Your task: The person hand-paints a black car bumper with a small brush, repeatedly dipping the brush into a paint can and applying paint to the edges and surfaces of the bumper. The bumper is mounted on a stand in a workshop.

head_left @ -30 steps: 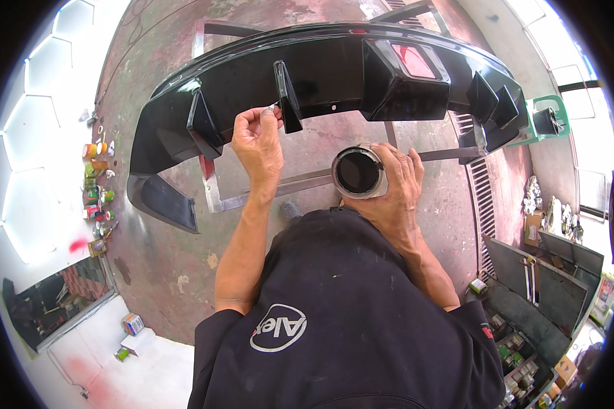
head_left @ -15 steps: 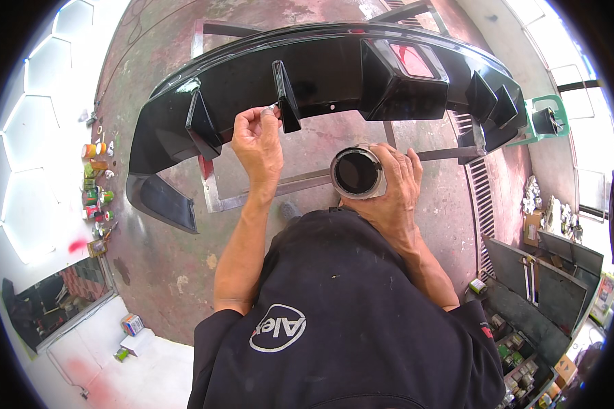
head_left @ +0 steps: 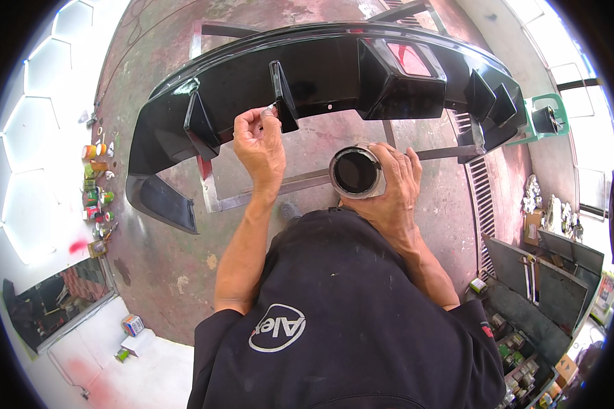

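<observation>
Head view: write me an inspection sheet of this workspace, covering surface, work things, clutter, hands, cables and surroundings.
Surface: floor, stained and patchy.
Work things: glossy black bumper, metal frame beneath it; open can, dark inside.
Clutter: small cans along the left wall.
Hands: left hand pinches a small item beside a bumper fin, contact unclear; right hand grips the open can.
Cables: thin line on the lower-left wall, possibly a cable.
Surroundings: green plastic chair and floor grating at right.
</observation>
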Demonstrator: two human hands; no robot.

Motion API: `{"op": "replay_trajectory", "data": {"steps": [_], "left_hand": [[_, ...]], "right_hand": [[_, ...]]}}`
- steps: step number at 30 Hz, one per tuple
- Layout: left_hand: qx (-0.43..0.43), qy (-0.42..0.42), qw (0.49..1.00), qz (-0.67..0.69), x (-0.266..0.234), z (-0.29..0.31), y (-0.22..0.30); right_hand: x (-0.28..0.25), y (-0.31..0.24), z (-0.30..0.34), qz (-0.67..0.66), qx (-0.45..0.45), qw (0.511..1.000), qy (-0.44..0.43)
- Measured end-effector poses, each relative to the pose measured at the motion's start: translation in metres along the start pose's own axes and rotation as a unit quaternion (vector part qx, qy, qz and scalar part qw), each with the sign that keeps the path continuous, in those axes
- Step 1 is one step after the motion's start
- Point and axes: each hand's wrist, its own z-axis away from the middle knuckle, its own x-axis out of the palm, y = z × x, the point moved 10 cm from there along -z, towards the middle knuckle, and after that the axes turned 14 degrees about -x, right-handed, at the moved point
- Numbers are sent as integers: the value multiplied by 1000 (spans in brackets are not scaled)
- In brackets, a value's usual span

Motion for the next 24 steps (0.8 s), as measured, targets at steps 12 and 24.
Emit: {"op": "replay_trajectory", "data": {"steps": [12, 24], "left_hand": [[-4, 0, 1000, 12, 0, -1, -2], [-1, 5, 1000, 5, -1, 1, -1]], "right_hand": [[0, 0, -2, -2, -1, 1000, -3], [2, -2, -2, -1, -1, 1000, -8]]}}
